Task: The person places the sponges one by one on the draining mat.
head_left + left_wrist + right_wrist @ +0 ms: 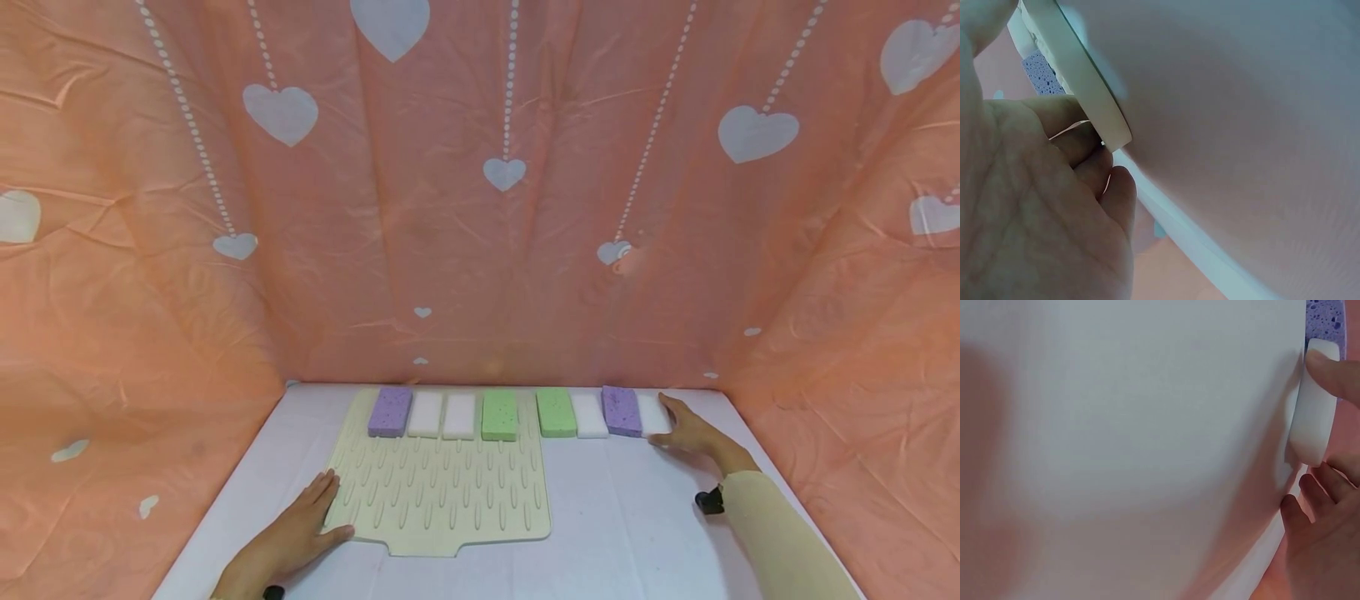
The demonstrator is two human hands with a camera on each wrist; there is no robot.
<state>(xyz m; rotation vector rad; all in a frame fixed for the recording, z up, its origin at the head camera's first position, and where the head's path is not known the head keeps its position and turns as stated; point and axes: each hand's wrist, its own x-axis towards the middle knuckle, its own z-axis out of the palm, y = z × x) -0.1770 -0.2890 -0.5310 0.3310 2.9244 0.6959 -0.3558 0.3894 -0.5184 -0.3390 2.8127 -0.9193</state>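
Observation:
On the pale cream ridged mat, a purple sponge, two white sponges and a green sponge stand in a row along the far edge. My left hand touches the mat's near left corner, fingers along its side and thumb at the front edge. Off the mat to the right, another green sponge, white sponge and purple sponge continue the row. My right hand holds the white sponge at the row's right end, thumb at its near end, fingers toward its far end.
A white cloth covers the table. Orange sheeting with white hearts rises at the back and both sides, close behind the row of sponges. The mat has a narrow tab at its front.

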